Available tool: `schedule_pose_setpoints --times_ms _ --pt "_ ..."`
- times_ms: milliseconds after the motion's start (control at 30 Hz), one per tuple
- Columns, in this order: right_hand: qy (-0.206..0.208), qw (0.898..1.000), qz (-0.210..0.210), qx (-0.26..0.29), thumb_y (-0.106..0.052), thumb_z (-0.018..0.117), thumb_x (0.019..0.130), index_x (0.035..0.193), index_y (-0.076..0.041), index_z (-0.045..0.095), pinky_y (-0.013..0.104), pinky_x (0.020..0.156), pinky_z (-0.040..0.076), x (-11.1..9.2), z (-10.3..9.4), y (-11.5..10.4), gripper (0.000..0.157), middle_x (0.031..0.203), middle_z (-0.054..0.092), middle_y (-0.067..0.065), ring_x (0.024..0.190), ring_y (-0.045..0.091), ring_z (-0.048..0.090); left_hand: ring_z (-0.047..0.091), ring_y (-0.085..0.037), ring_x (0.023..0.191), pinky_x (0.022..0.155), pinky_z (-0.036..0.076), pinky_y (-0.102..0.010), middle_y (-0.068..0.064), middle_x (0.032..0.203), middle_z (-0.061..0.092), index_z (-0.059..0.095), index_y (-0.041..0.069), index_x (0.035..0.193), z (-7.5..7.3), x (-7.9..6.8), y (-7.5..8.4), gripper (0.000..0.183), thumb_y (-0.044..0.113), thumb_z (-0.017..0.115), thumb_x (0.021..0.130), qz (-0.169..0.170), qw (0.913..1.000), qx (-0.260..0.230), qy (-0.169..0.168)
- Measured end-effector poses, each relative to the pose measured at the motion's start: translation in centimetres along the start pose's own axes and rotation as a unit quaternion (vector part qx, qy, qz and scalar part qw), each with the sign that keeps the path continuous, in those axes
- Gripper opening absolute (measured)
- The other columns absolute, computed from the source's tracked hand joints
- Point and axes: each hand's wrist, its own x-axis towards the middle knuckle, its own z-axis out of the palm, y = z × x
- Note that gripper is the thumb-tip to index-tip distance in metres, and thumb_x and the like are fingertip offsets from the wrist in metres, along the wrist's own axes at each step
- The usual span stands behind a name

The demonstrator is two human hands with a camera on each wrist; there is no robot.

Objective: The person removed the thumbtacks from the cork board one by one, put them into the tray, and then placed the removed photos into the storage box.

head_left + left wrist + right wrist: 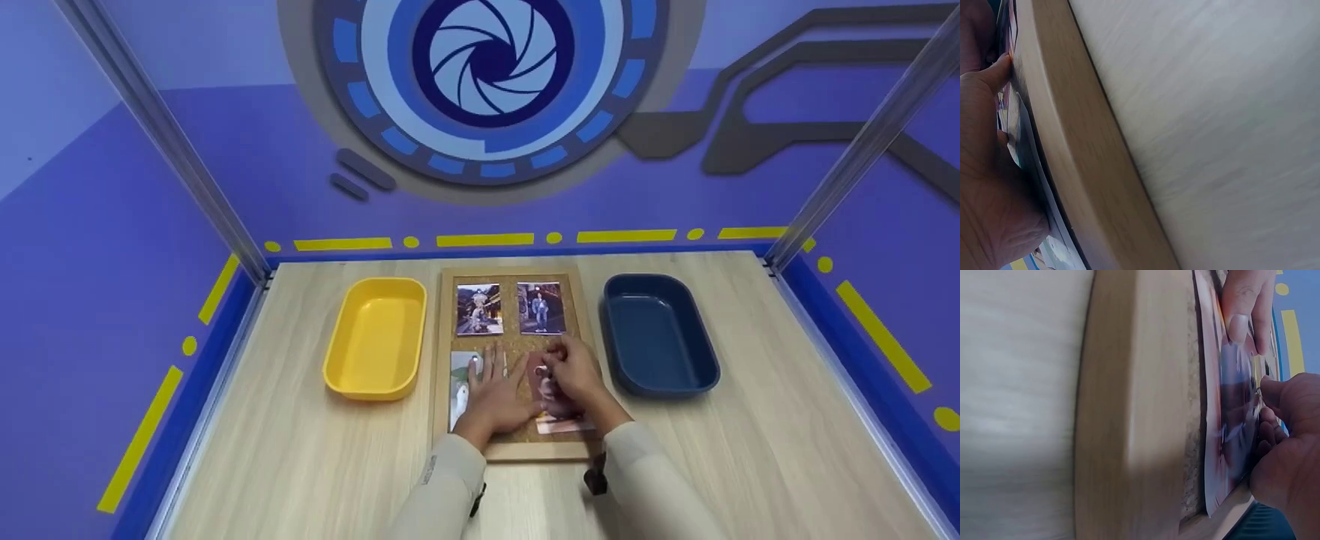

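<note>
A wood-framed corkboard [511, 319] lies on the table with photos in two rows. Spread flat over its lower middle, my left hand [499, 399] has straight fingers, and its thumb presses the left side of the lower right photo [1235, 405]. Thumb and fingertips of my right hand [579, 375] pinch a small pin, mostly hidden, at that photo's top. The lower left photo [459, 397], showing a white shape and green, is partly covered by my left hand. Two upper photos [478, 309] of standing figures have small pale dots near their top edges.
Left of the board stands a yellow tray [375, 337]; a dark blue tray [660, 334] is on its right. Blue-purple panels [247, 150] with yellow marks enclose the table's back and sides, with metal posts [870, 150] at the corners.
</note>
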Motion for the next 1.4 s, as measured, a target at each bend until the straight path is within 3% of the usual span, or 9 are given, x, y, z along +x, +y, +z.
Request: schedule_pose_setpoints --times_ms 100,333,633,1400 --pt "0.004 1.000 0.000 -0.014 -0.006 0.074 0.097 0.100 -0.004 0.071 0.032 0.068 0.046 0.09 0.15 0.09 0.005 0.081 0.065 0.006 0.075 0.017 0.060 0.001 -0.048 0.168 0.132 -0.002 -0.071 -0.027 0.179 0.003 0.030 0.022 0.170 -0.31 -0.13 0.10 0.100 0.070 0.065 0.089 0.001 1.0000 0.009 0.001" --pt "0.014 1.000 0.010 -0.025 -0.010 0.076 0.096 0.093 -0.007 0.067 0.031 0.066 0.042 0.23 0.26 0.09 0.011 0.078 0.060 0.002 0.072 0.016 0.055 -0.006 -0.044 0.168 0.132 -0.009 -0.069 -0.023 0.180 -0.004 0.026 0.025 0.171 0.45 0.40 -0.44 0.102 0.072 0.063 0.088 -0.005 1.0000 0.005 -0.004" --pt "0.018 0.999 0.016 -0.022 -0.010 0.077 0.096 0.088 -0.005 0.064 0.029 0.065 0.041 0.24 0.27 0.01 0.016 0.075 0.056 0.000 0.070 0.015 0.053 -0.007 -0.044 0.168 0.133 -0.009 -0.068 -0.023 0.180 -0.005 0.026 0.026 0.171 0.47 0.46 -0.48 0.103 0.071 0.065 0.088 -0.001 1.0000 -0.005 0.002" --pt "0.001 0.999 0.029 0.029 -0.009 0.074 0.099 0.085 -0.004 0.060 0.028 0.062 0.043 0.06 -0.07 0.17 0.020 0.077 0.055 0.002 0.071 0.017 0.054 -0.014 -0.041 0.168 0.131 -0.015 -0.068 -0.020 0.179 -0.010 0.022 0.028 0.172 0.44 0.46 -0.59 0.103 0.076 0.061 0.089 -0.007 0.9999 -0.009 -0.010"
